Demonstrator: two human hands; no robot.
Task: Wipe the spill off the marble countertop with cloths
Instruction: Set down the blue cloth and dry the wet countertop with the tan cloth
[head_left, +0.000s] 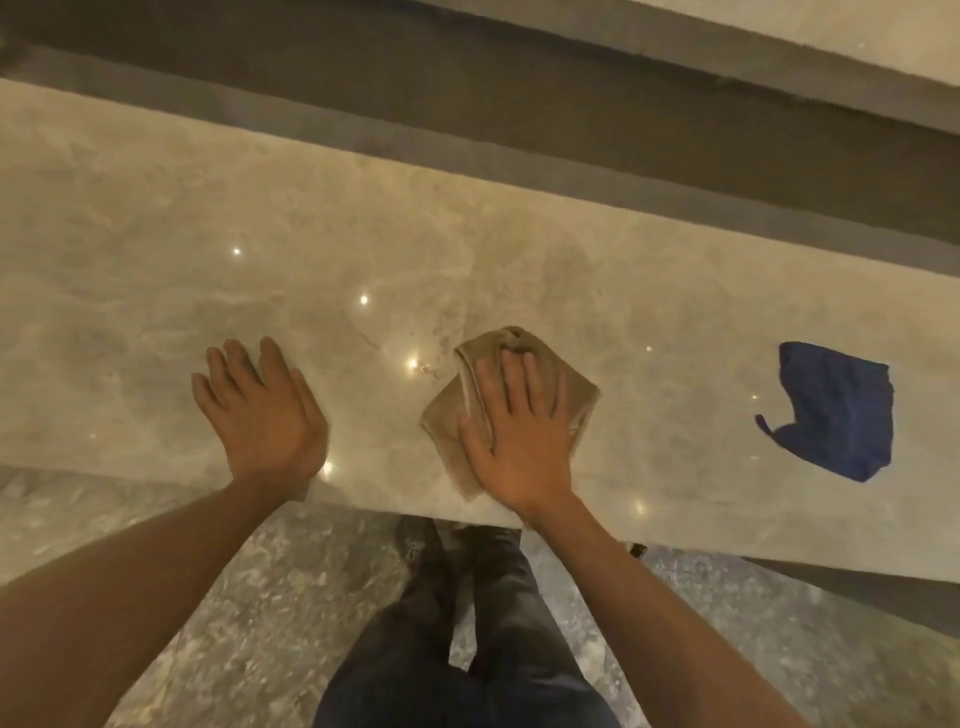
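Observation:
A beige marble countertop (208, 260) runs across the view. My right hand (514, 436) lies flat, fingers spread, pressing on a folded tan cloth (447, 410) near the front edge. A small wet glint (421, 366) shows on the marble just left of that cloth. My left hand (260, 410) rests palm down on the bare marble to the left, holding nothing. A crumpled blue cloth (836, 410) lies on the counter to the right, apart from both hands.
The counter's front edge (363, 504) runs just below my wrists, with a speckled stone floor (260, 597) and my dark trousers (483, 623) beneath. A dark recessed ledge (467, 104) borders the far side of the counter.

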